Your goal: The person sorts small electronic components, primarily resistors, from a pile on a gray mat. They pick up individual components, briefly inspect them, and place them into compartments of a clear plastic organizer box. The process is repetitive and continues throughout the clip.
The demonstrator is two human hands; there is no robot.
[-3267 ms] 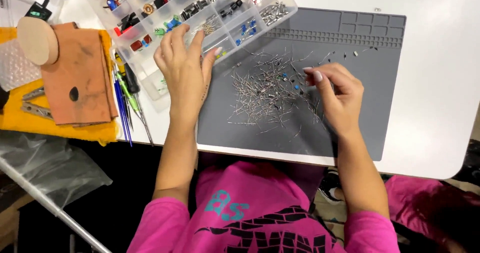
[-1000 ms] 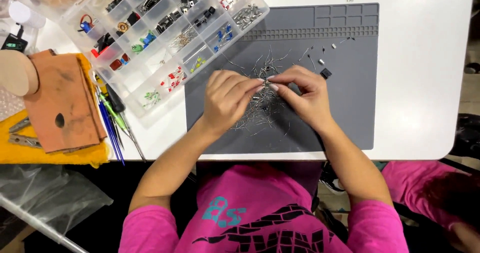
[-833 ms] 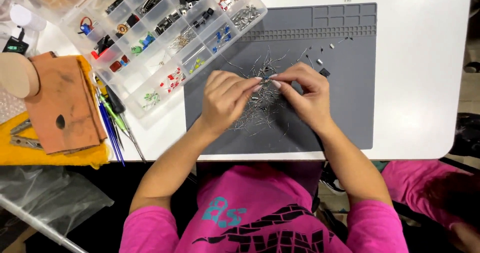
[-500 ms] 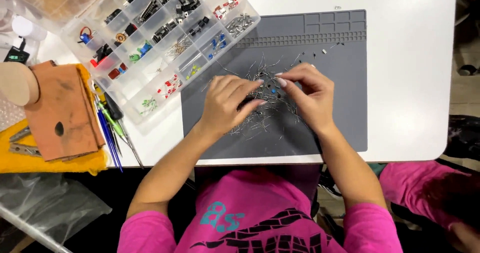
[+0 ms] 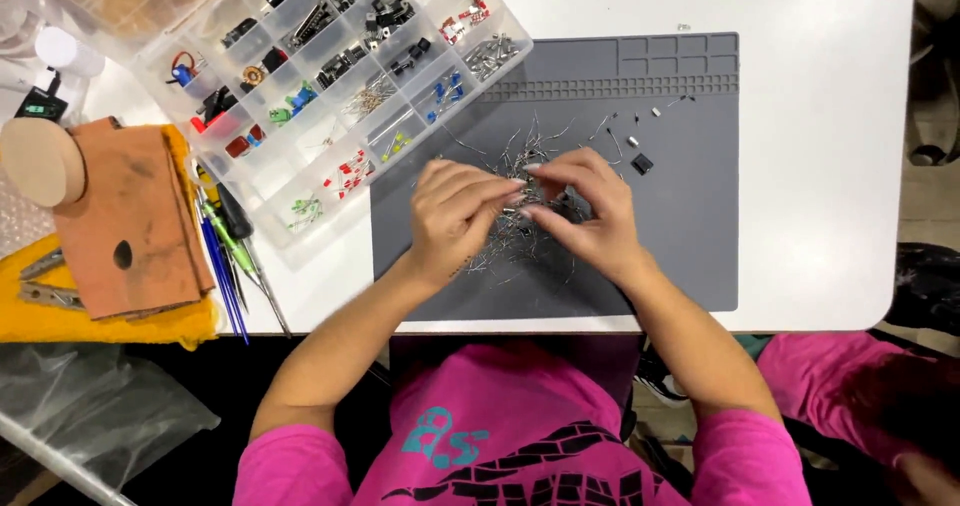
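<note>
Fingertips of both hands meet over a pile of parts (image 5: pixel 520 231) on the grey mat (image 5: pixel 690 246). We see the left hand (image 5: pixel 452 216) and right hand (image 5: pixel 590 216) with fingers curled inward and pinched together, tips nearly touching; what they pinch is too small to tell. The pile is a loose tangle of thin silvery wire leads with a few dark and blue bits, lying mid-mat under the hands. Beyond it, small black pieces (image 5: pixel 642 163) lie scattered. A clear organiser (image 5: pixel 330 76), its compartments filled, overlaps the mat's left corner on the white table (image 5: pixel 830 146).
</note>
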